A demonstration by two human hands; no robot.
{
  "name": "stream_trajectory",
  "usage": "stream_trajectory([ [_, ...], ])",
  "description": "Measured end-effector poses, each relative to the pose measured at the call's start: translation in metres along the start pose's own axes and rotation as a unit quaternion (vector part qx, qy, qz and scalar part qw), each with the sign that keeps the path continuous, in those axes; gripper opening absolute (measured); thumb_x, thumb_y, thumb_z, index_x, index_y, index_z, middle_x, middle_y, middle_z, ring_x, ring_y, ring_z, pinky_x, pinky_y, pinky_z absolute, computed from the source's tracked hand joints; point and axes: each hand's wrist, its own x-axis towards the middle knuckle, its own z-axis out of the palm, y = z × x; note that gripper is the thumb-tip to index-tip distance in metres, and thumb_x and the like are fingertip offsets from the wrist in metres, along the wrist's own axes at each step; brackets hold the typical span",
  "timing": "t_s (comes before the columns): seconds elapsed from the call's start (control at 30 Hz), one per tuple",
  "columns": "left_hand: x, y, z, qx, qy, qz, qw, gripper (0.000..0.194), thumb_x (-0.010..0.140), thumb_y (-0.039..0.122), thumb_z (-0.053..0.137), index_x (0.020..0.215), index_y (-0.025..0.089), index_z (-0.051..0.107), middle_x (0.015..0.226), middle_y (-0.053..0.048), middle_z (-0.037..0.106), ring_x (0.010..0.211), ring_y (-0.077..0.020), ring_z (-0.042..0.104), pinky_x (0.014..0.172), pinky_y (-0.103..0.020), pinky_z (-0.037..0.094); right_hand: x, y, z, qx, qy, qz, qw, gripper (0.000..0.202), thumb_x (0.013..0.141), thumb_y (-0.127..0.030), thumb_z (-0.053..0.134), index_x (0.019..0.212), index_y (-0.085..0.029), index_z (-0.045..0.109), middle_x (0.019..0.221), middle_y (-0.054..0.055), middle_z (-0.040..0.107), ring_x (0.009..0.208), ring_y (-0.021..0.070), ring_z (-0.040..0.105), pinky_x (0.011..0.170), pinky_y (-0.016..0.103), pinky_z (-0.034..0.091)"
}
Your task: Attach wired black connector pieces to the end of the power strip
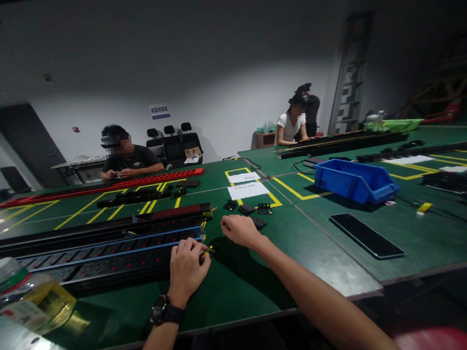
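My left hand (pixel 187 269), with a dark watch on its wrist, is wrapped over the right end of a long black strip (pixel 122 266) dotted with red. Short yellow wires (pixel 208 250) stick out beside its thumb and fingertips. Just right of that end, my right hand (pixel 241 230) is closed above the table with its fingers curled; whatever they hold is hidden. Close to it lie several small black end pieces (pixel 264 209), one partly behind the hand. Blue-edged strip (pixel 111 249) and black strips run parallel behind the one under my left hand.
A bottle of yellow liquid (pixel 33 296) stands front left. To the right are a phone (pixel 365 235) and a blue bin (pixel 353 182). Paper sheets (pixel 247 190) and a red rail (pixel 101 187) lie farther back. Co-workers (pixel 131 158) sit across the green table (pixel 247 301).
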Motion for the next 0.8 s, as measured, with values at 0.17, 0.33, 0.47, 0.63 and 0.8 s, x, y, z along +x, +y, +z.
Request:
stream_trajectory([
  [0.17,0.000,-0.001,0.001,-0.006,0.001,0.000,1.000,0.012,0.089,0.025,0.059,0.089,0.023,0.070,0.096,-0.006,0.067,0.097,-0.0255,0.058,0.085,-0.042,0.040,0.008,0.036,-0.014,-0.001,0.102,0.140,0.985,0.027,0.103,-0.029,0.041,0.111,-0.022,0.066,0.110,0.010,0.070,0.098,0.0226,0.066,0.075,0.028,0.044],
  [0.33,-0.001,-0.001,0.001,-0.013,0.001,-0.001,1.000,0.012,0.089,0.025,0.059,0.090,0.024,0.071,0.097,-0.006,0.067,0.096,-0.0254,0.058,0.085,-0.042,0.040,0.007,0.090,-0.020,0.050,0.202,0.277,0.938,0.031,0.099,-0.024,0.045,0.124,-0.021,0.063,0.120,0.014,0.062,0.102,0.0246,0.062,0.076,0.031,0.043],
  [0.47,-0.001,-0.001,0.001,-0.010,0.005,-0.001,1.000,0.011,0.089,0.026,0.060,0.090,0.024,0.071,0.097,-0.006,0.068,0.096,-0.0252,0.059,0.085,-0.042,0.040,0.004,0.128,-0.008,0.070,0.236,0.331,0.911,0.040,0.094,-0.013,0.043,0.127,-0.018,0.065,0.124,0.017,0.058,0.109,0.0265,0.059,0.082,0.033,0.043],
  [0.63,0.000,-0.002,0.001,-0.012,0.005,0.000,1.000,0.011,0.089,0.026,0.060,0.089,0.025,0.071,0.097,-0.006,0.068,0.096,-0.0255,0.059,0.085,-0.042,0.040,0.007,0.148,0.014,0.092,0.211,0.298,0.926,0.043,0.087,-0.005,0.043,0.114,-0.017,0.074,0.126,0.017,0.060,0.112,0.0261,0.057,0.089,0.032,0.042],
  [0.8,0.000,-0.002,0.000,-0.013,0.005,0.002,1.000,0.012,0.090,0.026,0.059,0.091,0.025,0.071,0.097,-0.006,0.068,0.097,-0.0257,0.059,0.085,-0.042,0.040,0.009,0.145,0.020,0.075,0.157,0.252,0.952,0.047,0.092,-0.015,0.045,0.135,-0.019,0.064,0.127,0.018,0.065,0.112,0.0291,0.056,0.087,0.038,0.039],
])
